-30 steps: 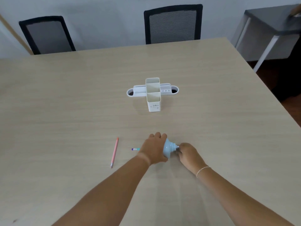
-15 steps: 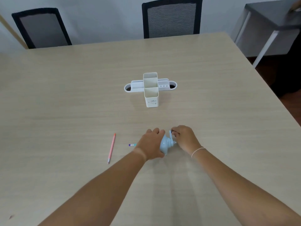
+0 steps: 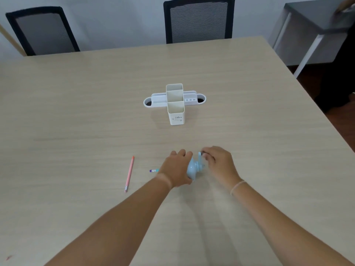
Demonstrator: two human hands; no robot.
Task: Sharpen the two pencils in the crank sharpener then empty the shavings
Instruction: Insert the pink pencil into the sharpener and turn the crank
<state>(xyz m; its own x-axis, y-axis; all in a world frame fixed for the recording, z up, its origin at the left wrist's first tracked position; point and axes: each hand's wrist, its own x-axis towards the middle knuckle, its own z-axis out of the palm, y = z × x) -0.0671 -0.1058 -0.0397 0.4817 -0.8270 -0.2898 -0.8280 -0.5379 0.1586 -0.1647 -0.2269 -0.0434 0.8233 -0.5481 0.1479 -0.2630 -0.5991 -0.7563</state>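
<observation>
A light blue crank sharpener (image 3: 192,168) lies on the wooden table (image 3: 76,116), near the front middle. My left hand (image 3: 175,168) covers and grips its body. My right hand (image 3: 218,162) pinches the crank handle (image 3: 200,156) at the sharpener's right end, with the handle at the top of its turn. A second pencil (image 3: 154,170) sticks out to the left from under my left hand; only its purple and teal end shows. A pink pencil (image 3: 129,173) lies loose on the table further left, apart from both hands.
A white desk organiser (image 3: 175,103) with upright compartments stands at the table's middle, beyond the hands. Two black mesh chairs (image 3: 198,20) stand at the far edge. A grey side table (image 3: 315,18) is at the back right.
My right hand has carried the crank handle round from the low right side to the top of the sharpener. My left hand keeps its hold. The view has shifted slightly.
</observation>
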